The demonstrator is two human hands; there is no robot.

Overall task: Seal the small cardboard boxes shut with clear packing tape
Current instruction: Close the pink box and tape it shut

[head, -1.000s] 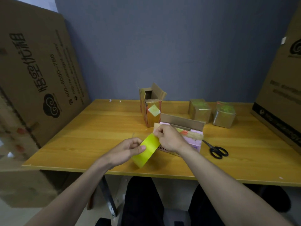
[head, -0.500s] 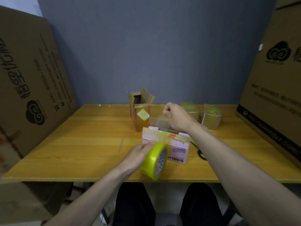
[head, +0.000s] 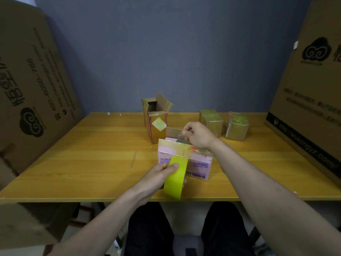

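Yellow-green tape roll (head: 175, 179) sits gripped in my left hand (head: 160, 174) near the counter (head: 96, 159) edge; my right hand (head: 197, 134) pinches the tape strip (head: 181, 140) over the pink box (head: 200, 166).

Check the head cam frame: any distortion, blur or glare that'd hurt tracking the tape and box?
Head view: wide-angle bowing, the big cardboard sheets at both edges lean outward; light dim and even, shadows soft; the table shows a mild sheen; the pulled clear tape over the pink box is faint; left hand and yellow-green roll are fairly sharp, right hand slightly soft.
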